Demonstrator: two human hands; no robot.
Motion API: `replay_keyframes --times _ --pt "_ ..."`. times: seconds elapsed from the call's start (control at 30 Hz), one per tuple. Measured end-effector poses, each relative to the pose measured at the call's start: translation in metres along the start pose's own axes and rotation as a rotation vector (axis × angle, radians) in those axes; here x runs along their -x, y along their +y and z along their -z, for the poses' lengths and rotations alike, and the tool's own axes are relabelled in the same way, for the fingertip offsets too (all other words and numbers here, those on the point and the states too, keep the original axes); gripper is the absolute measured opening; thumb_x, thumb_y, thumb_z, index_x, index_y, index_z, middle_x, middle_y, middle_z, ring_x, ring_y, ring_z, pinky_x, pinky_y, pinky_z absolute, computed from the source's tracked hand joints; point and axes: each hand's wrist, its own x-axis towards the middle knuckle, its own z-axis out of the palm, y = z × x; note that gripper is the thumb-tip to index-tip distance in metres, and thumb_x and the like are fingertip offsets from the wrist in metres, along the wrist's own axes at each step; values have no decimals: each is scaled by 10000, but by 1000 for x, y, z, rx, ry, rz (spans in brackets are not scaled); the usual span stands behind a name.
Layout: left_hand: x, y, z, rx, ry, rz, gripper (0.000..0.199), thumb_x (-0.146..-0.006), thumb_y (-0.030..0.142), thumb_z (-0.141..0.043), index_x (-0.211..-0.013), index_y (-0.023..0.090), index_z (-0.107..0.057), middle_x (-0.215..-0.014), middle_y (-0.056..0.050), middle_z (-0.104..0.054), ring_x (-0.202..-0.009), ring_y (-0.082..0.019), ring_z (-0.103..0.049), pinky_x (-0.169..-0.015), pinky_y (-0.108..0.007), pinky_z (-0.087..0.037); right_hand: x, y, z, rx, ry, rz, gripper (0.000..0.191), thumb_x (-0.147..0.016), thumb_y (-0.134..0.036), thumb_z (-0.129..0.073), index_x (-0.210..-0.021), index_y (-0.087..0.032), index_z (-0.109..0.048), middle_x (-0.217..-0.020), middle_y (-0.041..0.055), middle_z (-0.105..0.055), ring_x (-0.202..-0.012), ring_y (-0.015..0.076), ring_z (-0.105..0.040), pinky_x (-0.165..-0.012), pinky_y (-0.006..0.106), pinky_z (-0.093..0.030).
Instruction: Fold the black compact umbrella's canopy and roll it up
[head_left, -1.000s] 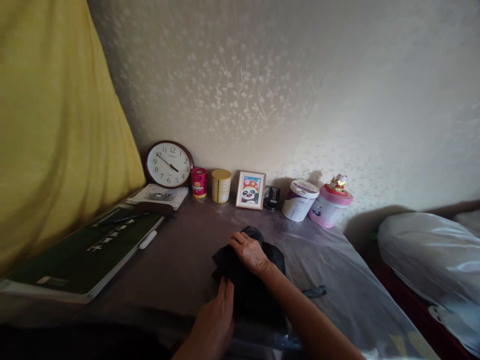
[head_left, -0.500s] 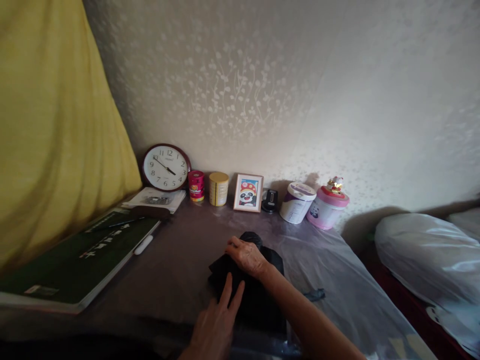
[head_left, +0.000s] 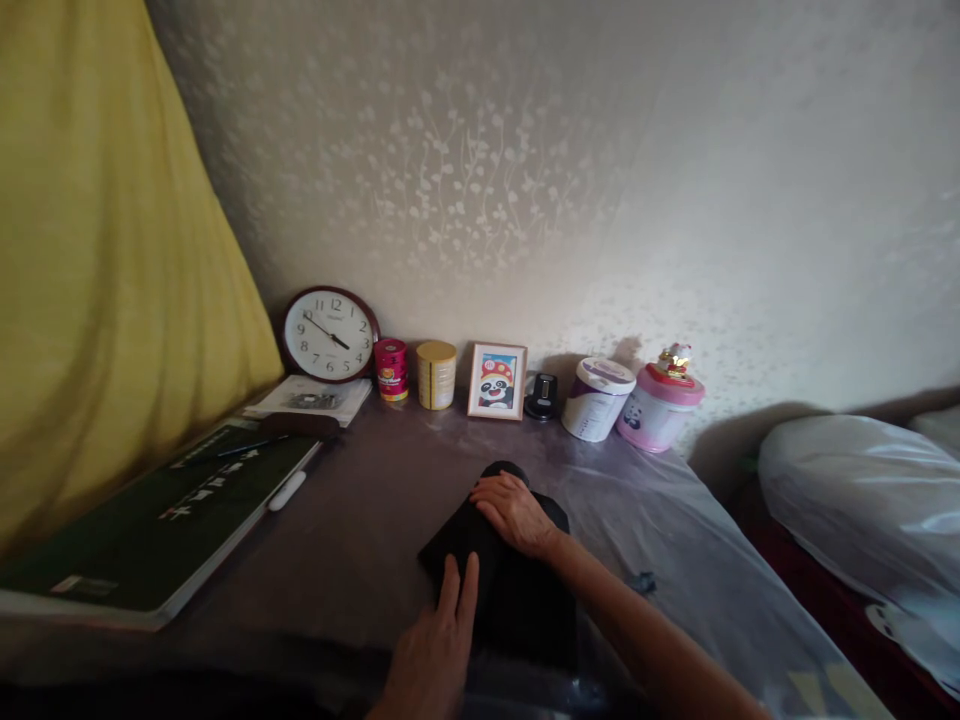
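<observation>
A black folded piece of cloth [head_left: 525, 610], perhaps a garment, lies on the table in front of me. My right hand [head_left: 516, 512] rests flat across its upper part, fingers stretched out together, just below a rounded black end. On the cloth's left side, two extended fingers of my left hand [head_left: 442, 625] press down, while its other fingers are hard to make out. Neither hand grips the cloth. To the right of my right forearm is a small dark crumpled piece [head_left: 641, 582], its kind unclear.
Along the wall stand a clock [head_left: 330, 335], a pink can [head_left: 391, 370], a yellow-lidded can [head_left: 436, 376], a panda picture frame [head_left: 496, 382], a black device [head_left: 541, 397] and two tubs [head_left: 598, 400]. A large green book [head_left: 142, 530] lies left; a wrapped bundle [head_left: 862, 510] sits right.
My right hand has moved slightly right and flattened, its fingers now straighter. The cloth's left part looks smoother and flatter. My left hand stays on the cloth's left side.
</observation>
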Motion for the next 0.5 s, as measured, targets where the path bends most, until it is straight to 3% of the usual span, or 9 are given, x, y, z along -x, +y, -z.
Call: replay_keyframes --times 0.13,0.27,0.37,0.5 --pt "1 -2 1 45 -71 12 891 -640 -58 -396 -1403 210 -22 -1436 -200 -262 -815 -183 -656 -680 -270 -524 -21 29 2 107 -43 -106 310 -944 -239 -320 -992 -203 -624 -1046 50 -659 -1068 157 -536 -961 330 -355" --pt "2 -2 9 86 -117 22 854 -661 -54 -338 -1405 222 -21 -1445 -194 -246 -835 -183 -655 -697 -273 -508 -22 43 18 193 -72 -320 277 -930 -262 -363 -1062 -214 -601 -1036 63 -658 -960 161 -598 -843 270 -427" --pt "3 -3 17 120 -142 39 793 -699 -45 -274 -1408 210 -27 -1437 -197 -264 -844 -190 -654 -704 -290 -501 -3 42 39 203 -19 -430 284 -925 -279 -363 -1091 -207 -582 -1057 66 -647 -961 167 -599 -825 264 -423" --pt "5 -7 23 191 -141 25 775 -717 -14 -297 -1410 188 -13 -1433 -196 -276 -870 -182 -644 -708 -271 -489 43 35 61 150 -30 -671 239 -886 -270 -408 -952 -204 -627 -931 63 -679 -864 182 -628 -745 265 -421"
